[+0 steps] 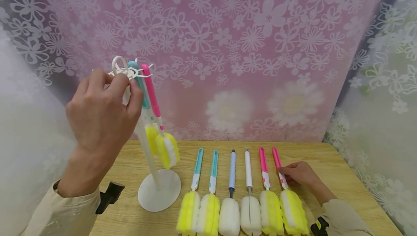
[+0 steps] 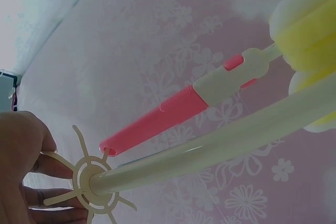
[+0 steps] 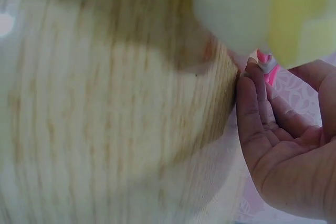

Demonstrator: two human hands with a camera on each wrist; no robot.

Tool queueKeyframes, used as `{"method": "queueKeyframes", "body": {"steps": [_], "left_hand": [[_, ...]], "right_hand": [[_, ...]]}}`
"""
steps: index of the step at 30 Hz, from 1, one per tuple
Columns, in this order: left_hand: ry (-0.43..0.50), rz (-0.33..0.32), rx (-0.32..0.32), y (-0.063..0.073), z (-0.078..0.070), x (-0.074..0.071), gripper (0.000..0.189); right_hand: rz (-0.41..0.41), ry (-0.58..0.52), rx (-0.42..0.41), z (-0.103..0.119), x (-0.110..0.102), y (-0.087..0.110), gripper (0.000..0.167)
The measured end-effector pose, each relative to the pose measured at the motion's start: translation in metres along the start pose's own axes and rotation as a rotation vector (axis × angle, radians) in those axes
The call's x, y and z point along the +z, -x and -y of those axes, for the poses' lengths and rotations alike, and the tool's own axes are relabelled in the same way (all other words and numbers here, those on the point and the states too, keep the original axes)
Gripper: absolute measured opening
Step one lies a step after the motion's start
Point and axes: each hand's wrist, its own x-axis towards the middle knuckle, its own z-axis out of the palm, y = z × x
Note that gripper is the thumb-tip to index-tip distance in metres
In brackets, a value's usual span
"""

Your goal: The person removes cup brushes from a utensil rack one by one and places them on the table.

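My left hand [image 1: 101, 109] grips the hooked top ring of a white stand [image 1: 159, 196], fingers among its prongs [image 2: 79, 140]. From those prongs hang a pink-handled sponge brush [image 1: 151, 95] and a teal-handled one [image 1: 142, 93], their yellow-and-white heads downward. At the right end of a row of brushes, my right hand [image 1: 303, 175] pinches the handle of a pink sponge brush [image 1: 294, 210], which lies on the wooden table. The right wrist view has these fingertips [image 3: 252, 72] by the pink-and-white handle, partly hidden behind the sponge head.
Left of that brush lie another pink brush [image 1: 264, 163], a white one [image 1: 248, 169], a blue one [image 1: 232, 169] and two teal ones [image 1: 197, 163], handles pointing away. The wooden table [image 1: 123, 178] ends before a pink floral curtain [image 1: 228, 66].
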Motion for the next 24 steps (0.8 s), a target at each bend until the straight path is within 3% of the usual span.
{"method": "queueKeyframes", "body": {"steps": [8, 12, 19, 24], "left_hand": [[-0.013, -0.005, 0.018, -0.001, 0.000, 0.000, 0.034], [0.021, -0.014, -0.022, 0.000, 0.000, 0.000, 0.032], [0.048, 0.003, -0.036, 0.002, 0.002, -0.002, 0.033], [0.097, -0.027, -0.044, 0.001, 0.003, -0.002, 0.031]], "right_hand": [[0.034, -0.027, 0.004, -0.004, -0.007, 0.007, 0.055], [0.047, -0.044, 0.001, -0.005, -0.011, 0.013, 0.054], [0.056, -0.105, -0.032, -0.005, -0.019, 0.023, 0.056], [0.056, -0.134, -0.065, 0.003, -0.025, 0.032, 0.053]]}}
